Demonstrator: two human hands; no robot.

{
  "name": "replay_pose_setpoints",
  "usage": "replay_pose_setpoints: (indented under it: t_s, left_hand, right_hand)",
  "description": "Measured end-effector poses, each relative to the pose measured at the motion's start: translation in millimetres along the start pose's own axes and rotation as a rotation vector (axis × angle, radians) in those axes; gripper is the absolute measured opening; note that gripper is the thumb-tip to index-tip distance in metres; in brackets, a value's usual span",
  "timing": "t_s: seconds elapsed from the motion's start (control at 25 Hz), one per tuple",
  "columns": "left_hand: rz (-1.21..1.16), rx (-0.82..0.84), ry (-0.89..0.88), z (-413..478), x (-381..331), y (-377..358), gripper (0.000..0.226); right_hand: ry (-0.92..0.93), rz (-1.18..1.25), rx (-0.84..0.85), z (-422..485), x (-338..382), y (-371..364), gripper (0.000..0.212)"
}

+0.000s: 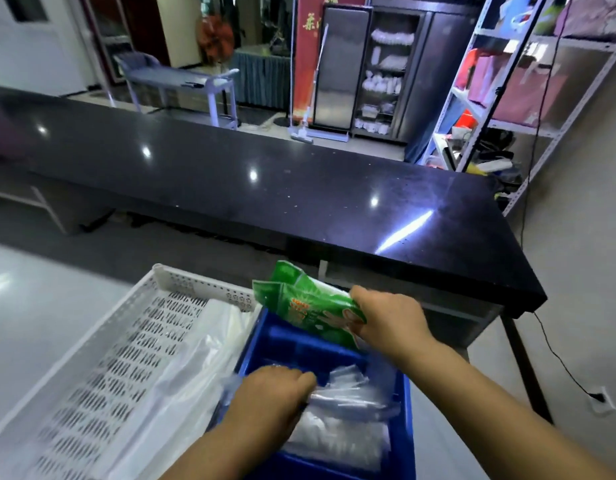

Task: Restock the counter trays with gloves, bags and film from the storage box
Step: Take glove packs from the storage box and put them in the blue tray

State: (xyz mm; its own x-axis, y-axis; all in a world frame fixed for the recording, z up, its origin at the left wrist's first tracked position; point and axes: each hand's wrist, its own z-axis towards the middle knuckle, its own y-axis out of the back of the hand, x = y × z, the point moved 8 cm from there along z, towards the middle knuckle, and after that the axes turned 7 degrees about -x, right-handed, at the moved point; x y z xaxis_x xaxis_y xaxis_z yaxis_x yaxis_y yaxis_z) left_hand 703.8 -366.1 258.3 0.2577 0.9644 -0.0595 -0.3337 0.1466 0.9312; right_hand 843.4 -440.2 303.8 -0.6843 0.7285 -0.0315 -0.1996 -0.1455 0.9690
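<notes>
A blue storage box [408,410] stands in front of me, holding clear plastic packs [341,441]. My right hand [389,320] grips a green pack of gloves [303,303], tilted above the far end of the box. My left hand [268,396] reaches into the box, its fingers curled round the edge of a clear plastic pack [348,393]. To the left of the box sits a white perforated tray [102,358] with white plastic bags [195,348] lying along its right side.
A long black counter [265,181] runs across behind the box and tray, ending at the right. Beyond it are a grey trolley [181,81], a steel cabinet [386,71] and a shelf rack [507,81]. A cable runs down to a wall socket [601,398].
</notes>
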Motion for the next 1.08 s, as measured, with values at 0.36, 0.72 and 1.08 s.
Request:
replay_pose_setpoints:
  t_s: [0.36,0.72,1.08]
  left_hand:
    - [-0.058,0.025,0.05,-29,-6,12,0.028]
    - [-0.047,0.102,0.092,-26,-1,2,0.031]
    - [-0.083,0.161,0.324,19,38,-8,0.019]
  right_hand:
    - [-0.015,0.165,0.391,9,2,-72,0.045]
    - [-0.105,0.348,0.207,27,2,-74,0.05]
    - [0.3,0.315,0.003,-50,46,9,0.039]
